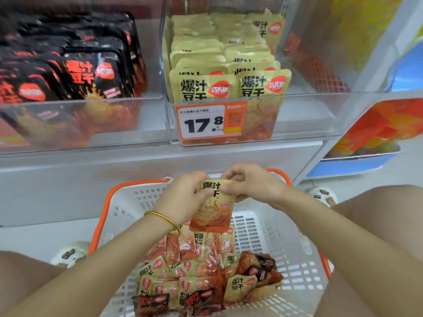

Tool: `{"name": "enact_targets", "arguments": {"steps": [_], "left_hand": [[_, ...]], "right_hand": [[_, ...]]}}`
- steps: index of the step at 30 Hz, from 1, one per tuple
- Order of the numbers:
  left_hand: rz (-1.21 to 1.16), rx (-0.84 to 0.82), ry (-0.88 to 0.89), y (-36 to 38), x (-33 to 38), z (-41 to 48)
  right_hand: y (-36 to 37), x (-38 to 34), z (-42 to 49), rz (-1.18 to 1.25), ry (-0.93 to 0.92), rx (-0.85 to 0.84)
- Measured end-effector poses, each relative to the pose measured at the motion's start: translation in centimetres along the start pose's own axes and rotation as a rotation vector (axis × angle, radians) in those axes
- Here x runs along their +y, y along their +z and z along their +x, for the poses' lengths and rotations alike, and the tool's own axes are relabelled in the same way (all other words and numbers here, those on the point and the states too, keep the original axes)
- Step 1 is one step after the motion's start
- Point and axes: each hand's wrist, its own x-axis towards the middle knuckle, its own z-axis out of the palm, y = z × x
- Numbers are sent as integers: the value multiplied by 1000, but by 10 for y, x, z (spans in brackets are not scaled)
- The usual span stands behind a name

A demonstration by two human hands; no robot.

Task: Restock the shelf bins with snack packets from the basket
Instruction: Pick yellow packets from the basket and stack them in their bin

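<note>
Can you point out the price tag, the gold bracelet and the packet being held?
Price tag (207,121): head view, on the large printed number.
Bracelet (163,217): head view, on the band across the left wrist.
Held packet (211,213): head view, on its orange lower half below both hands.

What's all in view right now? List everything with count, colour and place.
Held packet: one, yellow and orange, above the basket.
Basket: one, white with orange rim, on the floor, holding many loose yellow and black packets.
Left bin: one, clear, holding black packets.
Middle bin: one, clear, holding yellow packets in rows.
Price tag: one, white and orange, on the middle bin's front.
Bracelet: one, gold, left wrist.
Left hand, right hand: both pinching the held packet.
</note>
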Motion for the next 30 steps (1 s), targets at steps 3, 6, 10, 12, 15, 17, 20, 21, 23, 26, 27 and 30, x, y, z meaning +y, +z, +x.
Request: {"name": "enact_targets", "arguments": {"steps": [3, 6, 10, 12, 15, 17, 20, 21, 23, 26, 27, 30], "left_hand": [[-165, 99, 11, -6, 12, 0], [-322, 147, 41, -16, 27, -3], [-263, 331, 256, -39, 64, -11], [-153, 486, 427, -61, 89, -9], [153, 614, 577, -92, 115, 15], [320, 538, 546, -107, 130, 41], [466, 330, 349, -112, 143, 78], [505, 273, 292, -111, 144, 89], [581, 190, 214, -107, 144, 102], [623, 132, 163, -102, 139, 110], [626, 125, 159, -102, 139, 110], [634, 107, 161, -102, 138, 113]], "right_hand": [[-9, 1, -9, 142, 22, -37], [-16, -6, -22, 177, -6, -56], [-51, -30, -55, 230, -91, -42], [-80, -45, -77, 362, -138, 39], [-124, -65, -96, 555, -210, 274], [-149, -76, -90, 561, -249, 445], [-177, -96, -53, 395, -263, 707], [-186, -101, -33, 299, -256, 772], [-197, -109, 10, 100, -193, 797], [-214, -110, 71, -66, -74, 736], [-218, -107, 89, -147, -31, 728], [-227, -101, 124, -283, 103, 772]]}}
